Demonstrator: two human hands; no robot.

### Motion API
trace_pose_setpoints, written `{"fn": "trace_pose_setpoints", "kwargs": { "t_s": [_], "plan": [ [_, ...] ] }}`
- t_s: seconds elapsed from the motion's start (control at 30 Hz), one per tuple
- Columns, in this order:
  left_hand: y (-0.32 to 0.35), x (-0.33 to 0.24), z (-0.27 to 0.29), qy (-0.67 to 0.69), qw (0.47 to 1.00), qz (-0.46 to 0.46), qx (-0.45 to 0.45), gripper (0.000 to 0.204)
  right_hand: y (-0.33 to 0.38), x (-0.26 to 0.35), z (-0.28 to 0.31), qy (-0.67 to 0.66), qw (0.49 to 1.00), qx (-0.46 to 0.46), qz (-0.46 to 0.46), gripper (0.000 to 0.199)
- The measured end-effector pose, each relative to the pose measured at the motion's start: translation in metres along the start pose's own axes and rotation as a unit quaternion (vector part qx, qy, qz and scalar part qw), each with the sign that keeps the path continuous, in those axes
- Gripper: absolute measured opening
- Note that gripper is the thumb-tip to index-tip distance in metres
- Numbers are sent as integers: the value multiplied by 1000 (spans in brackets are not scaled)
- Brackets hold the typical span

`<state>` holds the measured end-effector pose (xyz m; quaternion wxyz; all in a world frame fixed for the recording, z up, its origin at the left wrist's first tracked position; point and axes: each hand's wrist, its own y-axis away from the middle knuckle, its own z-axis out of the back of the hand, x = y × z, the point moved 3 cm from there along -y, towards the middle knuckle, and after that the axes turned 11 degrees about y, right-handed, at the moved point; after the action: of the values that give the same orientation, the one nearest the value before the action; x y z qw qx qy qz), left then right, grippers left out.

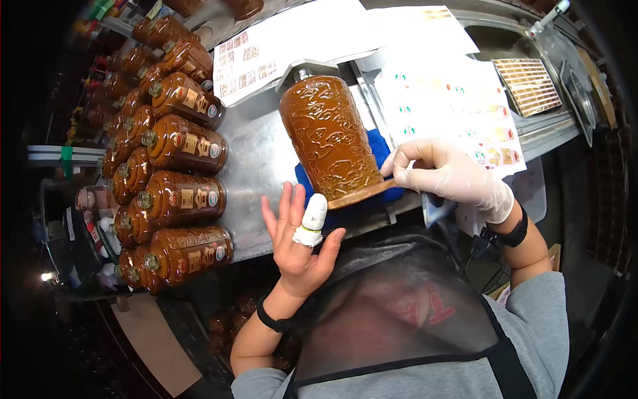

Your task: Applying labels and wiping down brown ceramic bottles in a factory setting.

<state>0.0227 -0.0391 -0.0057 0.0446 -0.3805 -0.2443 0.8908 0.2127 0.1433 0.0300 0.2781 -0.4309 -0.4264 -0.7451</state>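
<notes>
A large brown bottle [329, 133] with raised patterns lies on a blue cloth [381, 147], its neck pointing away from me and its base nearest. Along the base runs a narrow gold-brown strip [359, 197], whose right end sticks out past the glass. My right hand [455, 176], in a pale thin glove, pinches that free end between thumb and fingers. Just left of the base, my left hand [299, 256] is held up with its fingers spread and nothing in it. A white wrap covers one of its fingers. Part of the strip behind the bottle is hidden.
Rows of labelled brown bottles [189, 143] stand on the left of the metal table [256, 159]. Sticker sheets [445, 110] lie on the right, with a striped sheet [527, 86] beyond them. A sink [495, 41] with a tap [550, 18] is at the far right.
</notes>
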Motion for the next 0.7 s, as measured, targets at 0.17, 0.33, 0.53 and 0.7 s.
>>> {"fn": "trace_pose_setpoints", "kwargs": {
  "t_s": [0.17,0.33,0.53,0.7],
  "plan": [
    [-4,-3,-4,28,999,7,-14,48,13,5,1,1,999,-34,-8,15],
    [-9,-6,-5,17,1000,-3,3,48,10,5,2,-2,999,-34,-16,16],
    [-20,-13,-4,-15,999,-32,23,48,6,0,1,4,1000,-26,-6,16],
    [-27,-18,-5,-42,998,-44,29,46,0,-6,0,33,998,-41,26,15]
  ]
}}
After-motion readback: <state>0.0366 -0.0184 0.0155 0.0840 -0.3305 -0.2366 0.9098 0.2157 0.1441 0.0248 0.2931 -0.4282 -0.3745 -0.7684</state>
